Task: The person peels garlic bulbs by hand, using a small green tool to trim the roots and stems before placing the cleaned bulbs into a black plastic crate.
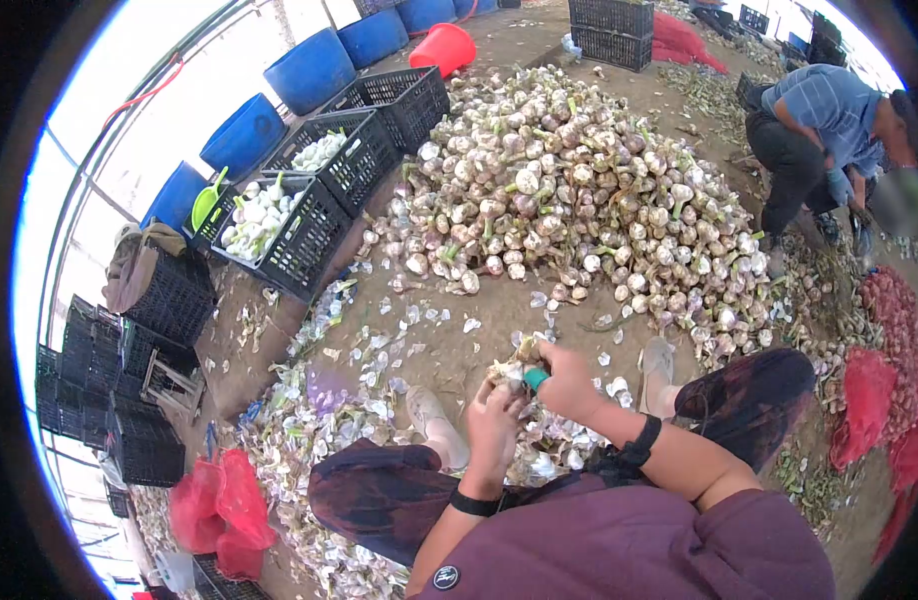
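My left hand [492, 425] is closed around a whitish garlic bulb [507, 375], held low in front of my knees. My right hand [571, 385] is bent in against the same bulb from the other side, its fingers closed at the top. A small green piece [535, 378] shows at the right fingers, against the bulb; I cannot tell whether it is a tool handle or a finger cover. Below both hands, peeled garlic skins [554, 440] litter the ground. Beyond them rises a large heap of unpeeled garlic bulbs [579, 190].
Black crates [319, 235] at the left hold white garlic, with a green scoop [208, 200] beside them. Blue tubs [311, 70] and a red bucket [444, 48] stand behind. Red mesh bags [222, 505] lie at both sides. Another person [829, 130] bends down at the right.
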A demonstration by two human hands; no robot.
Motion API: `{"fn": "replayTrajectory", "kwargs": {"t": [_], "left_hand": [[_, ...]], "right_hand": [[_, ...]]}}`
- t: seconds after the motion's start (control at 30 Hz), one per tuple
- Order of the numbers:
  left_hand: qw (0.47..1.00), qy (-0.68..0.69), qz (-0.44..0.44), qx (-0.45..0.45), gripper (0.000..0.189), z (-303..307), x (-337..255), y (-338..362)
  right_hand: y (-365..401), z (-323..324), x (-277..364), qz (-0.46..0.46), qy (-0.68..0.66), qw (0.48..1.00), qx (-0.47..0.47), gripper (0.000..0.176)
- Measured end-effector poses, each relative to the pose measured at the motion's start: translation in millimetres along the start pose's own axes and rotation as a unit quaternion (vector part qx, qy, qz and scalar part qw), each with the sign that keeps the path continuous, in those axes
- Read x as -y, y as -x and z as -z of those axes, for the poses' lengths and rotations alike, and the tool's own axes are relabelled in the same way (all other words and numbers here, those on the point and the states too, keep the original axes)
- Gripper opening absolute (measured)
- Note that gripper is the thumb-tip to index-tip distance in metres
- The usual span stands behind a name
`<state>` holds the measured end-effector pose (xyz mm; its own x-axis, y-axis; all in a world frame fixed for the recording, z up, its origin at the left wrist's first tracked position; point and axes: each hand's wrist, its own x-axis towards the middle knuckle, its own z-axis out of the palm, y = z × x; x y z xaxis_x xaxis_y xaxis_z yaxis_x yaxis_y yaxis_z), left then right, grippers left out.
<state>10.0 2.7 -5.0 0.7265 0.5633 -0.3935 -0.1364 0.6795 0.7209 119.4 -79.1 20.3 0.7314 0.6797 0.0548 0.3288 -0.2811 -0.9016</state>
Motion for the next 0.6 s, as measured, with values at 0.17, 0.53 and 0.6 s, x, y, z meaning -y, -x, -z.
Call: {"fn": "replayTrajectory", "kwargs": {"t": [0.17, 0.53, 0.6], "left_hand": [[0.991, 0.085, 0.096, 0.04, 0.037, -3, 3, -3], [0.914, 0.206, 0.209, 0.279, 0.046, 27, 2, -18], [0.958, 0.138, 0.17, 0.187, 0.048, 18, 1, -13]], "right_hand": [[-8, 3, -22, -0.029, -0.157, 0.984, 0.082, 0.015], [-6, 24, -7, -0.21, -0.415, 0.856, 0.226, 0.018], [-5, 21, -4, -0.2, -0.342, 0.901, 0.175, 0.024]]}}
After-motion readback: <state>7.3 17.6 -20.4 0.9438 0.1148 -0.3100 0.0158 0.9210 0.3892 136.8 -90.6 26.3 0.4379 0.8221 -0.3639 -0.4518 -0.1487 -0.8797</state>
